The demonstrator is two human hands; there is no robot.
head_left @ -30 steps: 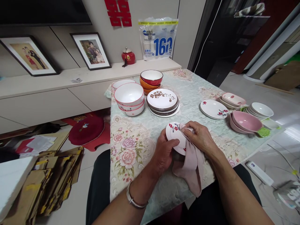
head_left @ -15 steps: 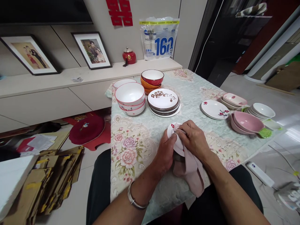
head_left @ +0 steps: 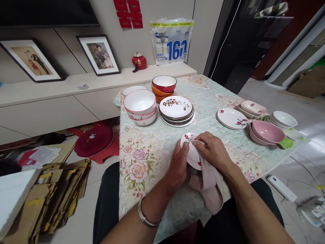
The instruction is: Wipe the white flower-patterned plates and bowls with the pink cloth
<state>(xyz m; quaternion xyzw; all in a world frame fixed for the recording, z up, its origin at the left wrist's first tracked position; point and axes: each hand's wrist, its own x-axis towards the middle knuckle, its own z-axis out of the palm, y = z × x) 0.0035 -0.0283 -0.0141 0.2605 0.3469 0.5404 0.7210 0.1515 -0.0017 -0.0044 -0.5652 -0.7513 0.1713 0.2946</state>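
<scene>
A small white plate with red flowers [head_left: 193, 156] is tilted above the near part of the table. My left hand [head_left: 178, 162] grips its left edge, thumb on top. At the plate's right side my right hand [head_left: 213, 150] is closed on a pink cloth [head_left: 212, 189], pressing it against the upper right rim. The cloth's loose end hangs down toward my lap. Beyond the hands stands a stack of dark-rimmed plates [head_left: 176, 107]. To its left are stacked white bowls with red rims [head_left: 140, 101].
Red and orange bowls [head_left: 164, 84] stand at the table's back. On the right are flowered plates [head_left: 231, 118], pink bowls [head_left: 268, 131], small white bowls [head_left: 284, 119] and an oval dish [head_left: 253, 106]. A flowered cloth covers the table [head_left: 142, 149].
My right hand with the cloth has shifted slightly right, and more of the small plate's face shows. My left thumb has moved a little toward the plate's edge.
</scene>
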